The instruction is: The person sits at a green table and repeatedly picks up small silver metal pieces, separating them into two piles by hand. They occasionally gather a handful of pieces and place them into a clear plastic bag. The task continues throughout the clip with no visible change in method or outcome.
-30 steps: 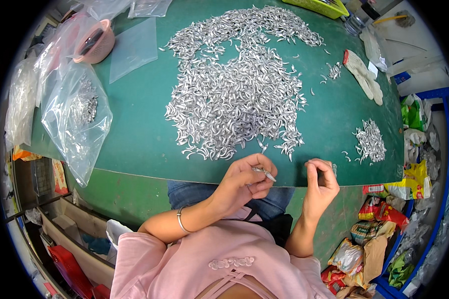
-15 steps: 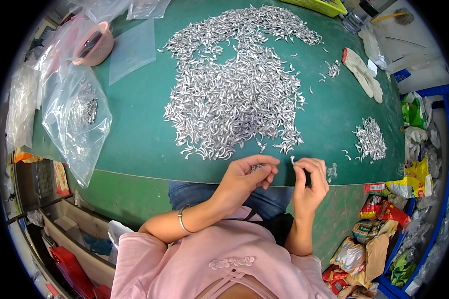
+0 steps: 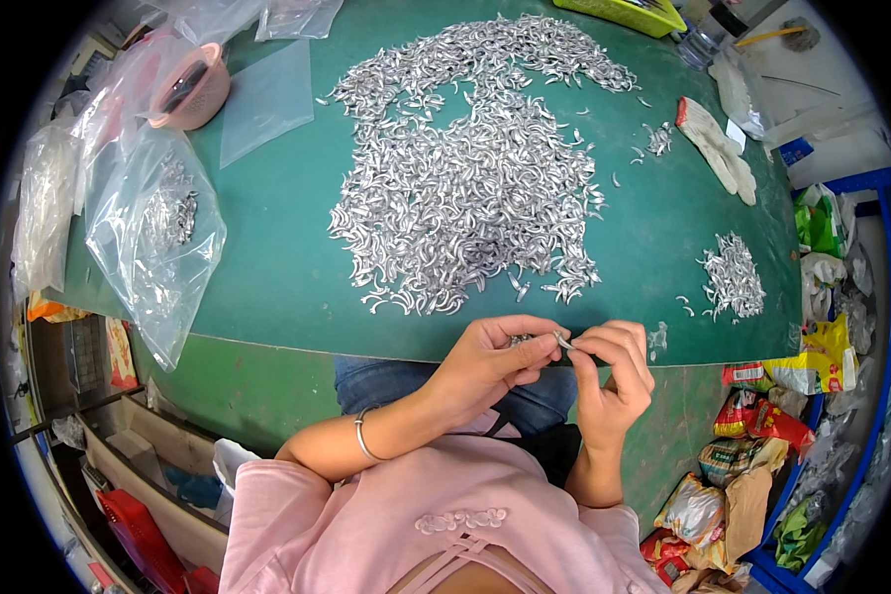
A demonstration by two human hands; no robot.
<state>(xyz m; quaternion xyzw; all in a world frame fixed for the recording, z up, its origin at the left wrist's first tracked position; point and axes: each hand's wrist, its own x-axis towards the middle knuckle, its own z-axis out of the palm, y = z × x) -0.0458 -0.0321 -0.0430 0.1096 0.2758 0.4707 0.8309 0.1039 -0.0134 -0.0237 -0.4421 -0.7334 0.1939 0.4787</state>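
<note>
A broad heap of small curved silver metal pieces (image 3: 465, 188) covers the middle of the green table (image 3: 277, 257). At the near edge my left hand (image 3: 495, 361) is curled around several of these pieces, which show between thumb and fingers. My right hand (image 3: 612, 376) pinches one curved silver piece (image 3: 562, 341) between thumb and forefinger, its tip against the left fingertips. Both hands are almost touching, just short of the heap. A smaller pile of the same pieces (image 3: 734, 277) lies to the right, with a few strays beside it.
On the left are a clear plastic bag (image 3: 148, 267) with silver pieces inside, a pink basket (image 3: 204, 99) and a flat plastic sheet (image 3: 267, 104). A white glove (image 3: 718, 148) lies at the right. Far back stands a yellow-green tray (image 3: 629, 12). Coloured packets (image 3: 693, 510) lie below right.
My right hand has brought its silver piece leftward and slightly down to the left hand's fingertips. The left thumb and fingers now meet it; before, the hands were apart.
</note>
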